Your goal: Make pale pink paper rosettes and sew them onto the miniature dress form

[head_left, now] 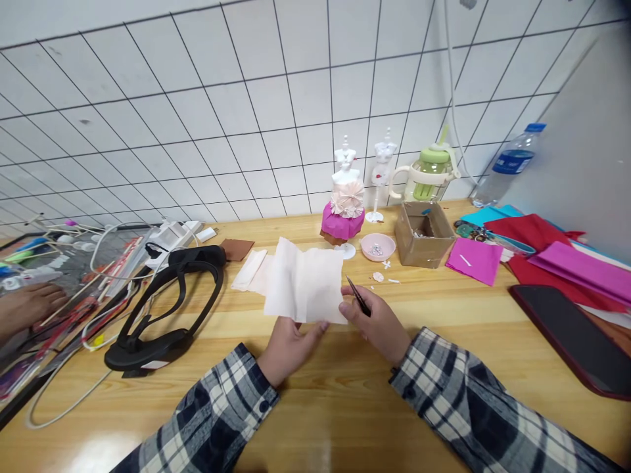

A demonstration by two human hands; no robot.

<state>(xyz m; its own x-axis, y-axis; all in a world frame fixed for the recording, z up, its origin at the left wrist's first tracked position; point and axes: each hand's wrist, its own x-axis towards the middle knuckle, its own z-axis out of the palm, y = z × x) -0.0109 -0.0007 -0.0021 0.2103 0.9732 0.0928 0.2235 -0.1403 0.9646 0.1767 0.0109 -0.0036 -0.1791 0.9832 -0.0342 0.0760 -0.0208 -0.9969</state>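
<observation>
Centrally, a pale sheet (320,286) sits between both hands, above the table (315,387) and in front of a dress form (345,167). Left hand (290,348) grasps its bottom edge, thumb in front, the other fingers mostly hidden behind. Right hand (377,322) has its thumb over the right edge and also grips black tweezers (358,297), tips pointing up and away. Sheet creased down the middle, upper edge uneven. Folded pale pieces (250,269) lie just left of it. The form wears a magenta skirt (344,221) with a pale ruffle (348,198) above; a second form (382,161) stands behind, to the right. Near these: pink dish (378,255) holding small bits, then a cardboard box (424,249). Magenta square (474,261) farther right; phone (574,338) at the right edge. Black headset (150,355) lies left. At far left, another person's hand (32,305) rests over clutter; its grip unclear.
</observation>
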